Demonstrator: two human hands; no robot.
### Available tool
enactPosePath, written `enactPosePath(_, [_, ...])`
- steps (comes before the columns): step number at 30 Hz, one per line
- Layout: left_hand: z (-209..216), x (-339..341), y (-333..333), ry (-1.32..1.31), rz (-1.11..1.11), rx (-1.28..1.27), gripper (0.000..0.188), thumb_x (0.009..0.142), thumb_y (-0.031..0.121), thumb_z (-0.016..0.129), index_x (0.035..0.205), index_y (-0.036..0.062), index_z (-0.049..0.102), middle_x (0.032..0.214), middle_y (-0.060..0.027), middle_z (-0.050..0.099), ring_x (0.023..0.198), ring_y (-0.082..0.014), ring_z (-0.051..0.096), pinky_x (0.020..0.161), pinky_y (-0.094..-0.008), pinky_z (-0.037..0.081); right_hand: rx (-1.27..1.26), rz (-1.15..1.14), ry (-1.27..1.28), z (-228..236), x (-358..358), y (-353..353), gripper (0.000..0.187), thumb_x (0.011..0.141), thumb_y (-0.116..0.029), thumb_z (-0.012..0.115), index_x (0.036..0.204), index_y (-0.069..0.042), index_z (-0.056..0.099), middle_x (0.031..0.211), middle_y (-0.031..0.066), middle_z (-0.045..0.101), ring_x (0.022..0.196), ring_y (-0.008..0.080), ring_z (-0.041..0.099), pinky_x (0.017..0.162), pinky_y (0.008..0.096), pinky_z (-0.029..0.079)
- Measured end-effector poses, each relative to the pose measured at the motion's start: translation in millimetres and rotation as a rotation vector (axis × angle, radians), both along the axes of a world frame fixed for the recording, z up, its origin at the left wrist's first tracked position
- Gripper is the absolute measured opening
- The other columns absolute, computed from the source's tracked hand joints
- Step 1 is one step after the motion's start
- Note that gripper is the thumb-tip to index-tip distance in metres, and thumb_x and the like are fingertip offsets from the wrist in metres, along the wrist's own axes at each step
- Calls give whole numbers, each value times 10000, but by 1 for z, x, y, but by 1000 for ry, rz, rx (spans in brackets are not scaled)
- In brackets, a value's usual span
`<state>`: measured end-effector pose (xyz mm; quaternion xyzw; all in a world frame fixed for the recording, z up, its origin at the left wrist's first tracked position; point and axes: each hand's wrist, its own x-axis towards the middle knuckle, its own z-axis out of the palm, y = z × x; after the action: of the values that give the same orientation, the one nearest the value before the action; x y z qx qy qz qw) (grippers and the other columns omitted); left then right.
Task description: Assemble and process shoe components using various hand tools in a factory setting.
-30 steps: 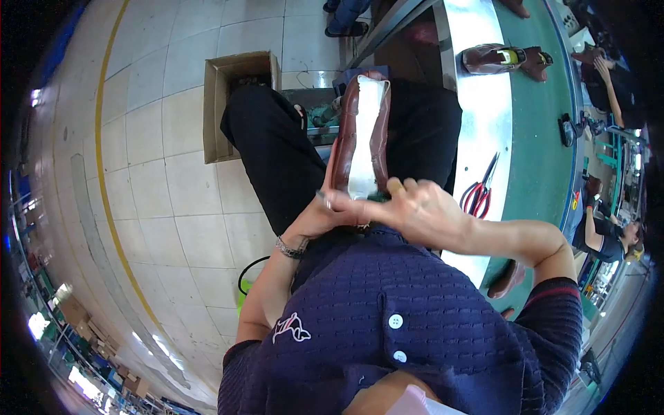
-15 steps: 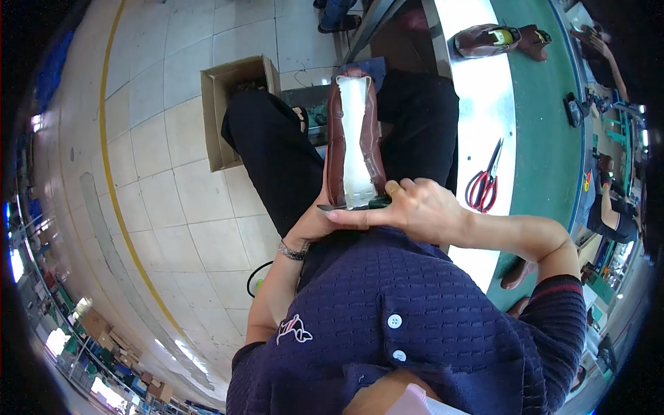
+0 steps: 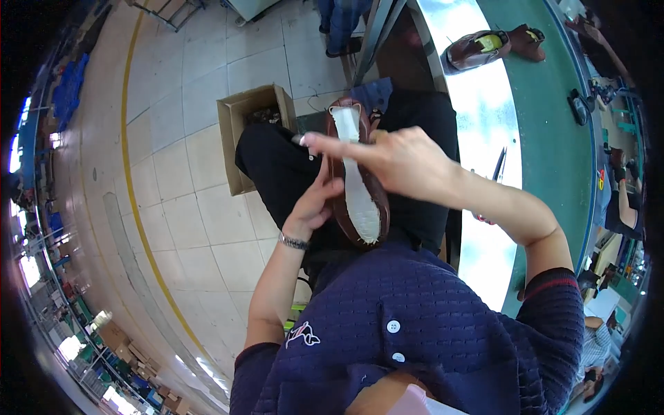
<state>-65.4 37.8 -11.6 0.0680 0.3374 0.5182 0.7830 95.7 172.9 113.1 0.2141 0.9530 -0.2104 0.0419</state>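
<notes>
Two hands: both were on one brown shoe (image 3: 356, 176) in the middle of the frame, over the person's lap.
Left hand (image 3: 312, 207): it gripped the shoe from the left side, fingers curled round its edge, holding it steady.
Right hand (image 3: 398, 162): it lay across the top of the shoe with fingers stretched out flat toward the left, pressing on it. It was not a fist.
Shoe: its underside faced up, showing a long white insole strip (image 3: 356, 180) running down the brown leather.
Step in hand: it looked like the white strip was being rubbed and pressed flat onto the shoe.
Next move: I think it needs firm, even pressing along the whole strip while the left hand keeps the shoe from slipping.
Cardboard box (image 3: 238, 131): it sat on the tiled floor, left of the knees, upper middle.
Green belt (image 3: 553, 138): it ran down the right side.
More shoes (image 3: 477, 48): another brown pair lay on the belt, upper right.
</notes>
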Motion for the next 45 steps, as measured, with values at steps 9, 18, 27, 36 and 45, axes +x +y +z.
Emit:
enactPosePath(9, [34,3,29,180,-196,-63,831,814,183,770,1474,118,269,1353,-62,474,1220,-187,496,1023,-374,426,-312,-319,417,-4,48,-17,585,937,-184,537,1482,-190,325,694,140,632,570,232,639,540,347,495])
enactPosePath(18, [-35,18,13,405,-200,579,1546,522,58,935,1490,260,-253,1573,-129,175,1444,-242,217,1166,-386,176,-1294,-746,456,-44,112,-38,245,860,-83,689,1079,-40,586,888,99,695,802,126,650,739,277,510])
enactPosePath(27, [9,25,31,371,-157,332,1049,695,683,720,1438,80,291,1373,-94,438,1271,-203,435,1076,-359,339,-1531,-600,231,-47,103,-56,379,962,-390,586,950,-15,642,702,28,615,637,91,578,607,239,455])
enactPosePath(36, [29,52,24,473,59,183,623,880,595,601,1190,77,445,1080,-35,520,903,-85,506,818,-246,449,-1514,-557,-23,-35,98,-48,481,982,-420,532,798,10,642,619,29,578,537,92,557,520,234,424])
enactPosePath(45, [41,62,8,628,81,199,599,877,589,607,1137,66,470,973,-18,516,834,-73,496,752,-233,436,-1121,-146,-225,-17,93,-40,677,997,-515,407,605,-2,610,478,97,534,454,238,578,467,329,457])
